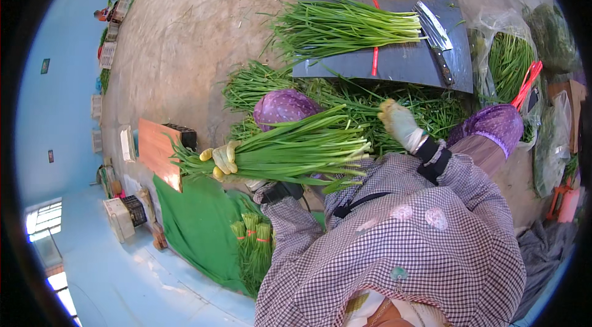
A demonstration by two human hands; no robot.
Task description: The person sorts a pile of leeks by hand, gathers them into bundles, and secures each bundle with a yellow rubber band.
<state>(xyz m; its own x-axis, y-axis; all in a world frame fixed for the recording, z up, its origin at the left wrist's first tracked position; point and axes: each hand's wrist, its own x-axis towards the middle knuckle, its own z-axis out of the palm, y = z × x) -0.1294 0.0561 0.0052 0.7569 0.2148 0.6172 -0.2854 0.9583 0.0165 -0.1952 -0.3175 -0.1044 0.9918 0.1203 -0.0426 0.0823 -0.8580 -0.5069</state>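
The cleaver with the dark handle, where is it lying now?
In the head view, the cleaver lies on the right end of the dark cutting board, beside the cut ends of a green chive bunch.

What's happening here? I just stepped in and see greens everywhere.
A person in a checked shirt holds a bundle of green chives in the gloved left hand. The gloved right hand reaches into the loose pile of chives ahead. Beyond it, another bunch and a cleaver lie on a dark board.

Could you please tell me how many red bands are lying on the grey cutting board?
2: one red band shows beyond the greens on the cutting board, another red band on the near side. They may be one strip running under the greens.
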